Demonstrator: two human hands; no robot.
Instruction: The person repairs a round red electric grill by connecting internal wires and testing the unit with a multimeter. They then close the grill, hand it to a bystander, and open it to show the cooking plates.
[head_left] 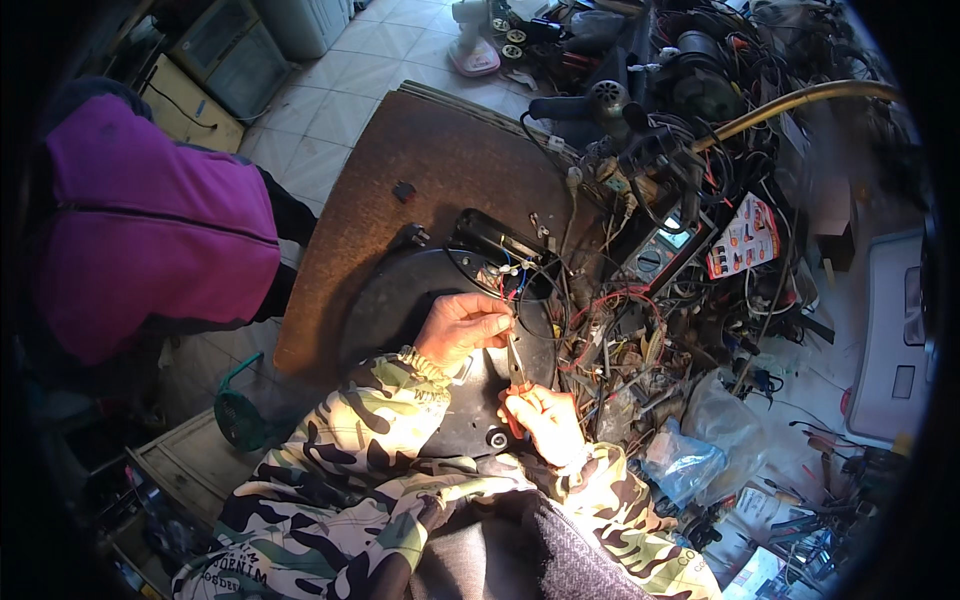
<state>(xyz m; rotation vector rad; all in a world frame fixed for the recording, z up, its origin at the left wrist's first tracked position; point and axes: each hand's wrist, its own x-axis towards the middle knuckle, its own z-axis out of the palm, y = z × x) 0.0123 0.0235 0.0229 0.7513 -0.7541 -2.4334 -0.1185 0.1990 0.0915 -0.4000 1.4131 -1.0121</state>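
Cluttered bench: our left hand (462, 328) pinches wires (512, 283) at 12 o'clock; right hand (545, 418) grips screwdriver (516, 362) (mid-wiring), next needs steady tip.

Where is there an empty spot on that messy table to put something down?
The brown board is bare on its left and top, around one small black part. The round black appliance base is free left of the left hand. Right of both hands it is crowded with a tangle of wires.

Round black appliance base (400, 300) flat on brown board, slim screwdriver (517, 362) upright at its wiring
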